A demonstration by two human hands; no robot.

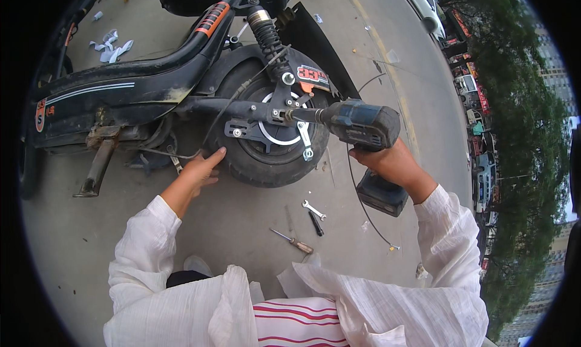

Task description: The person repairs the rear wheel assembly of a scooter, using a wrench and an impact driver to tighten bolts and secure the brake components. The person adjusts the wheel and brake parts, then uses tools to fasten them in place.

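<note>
My right hand is closed round the grip of a blue and black cordless impact wrench. Its long socket points left and meets the axle area of the scooter's rear wheel. My left hand is at the lower left of the black tyre, fingers apart and partly stretched toward the rubber. A thin cable bends down to this hand; whether the fingers touch it I cannot tell. Above the axle stands a coil-spring shock absorber. A silver brake lever arm hangs beside the hub.
On the concrete lie an open-end wrench, a black marker-like stick and a screwdriver. A loose black cable curves past the tool's battery. The kickstand sticks out at left. White paper scraps lie beyond the frame.
</note>
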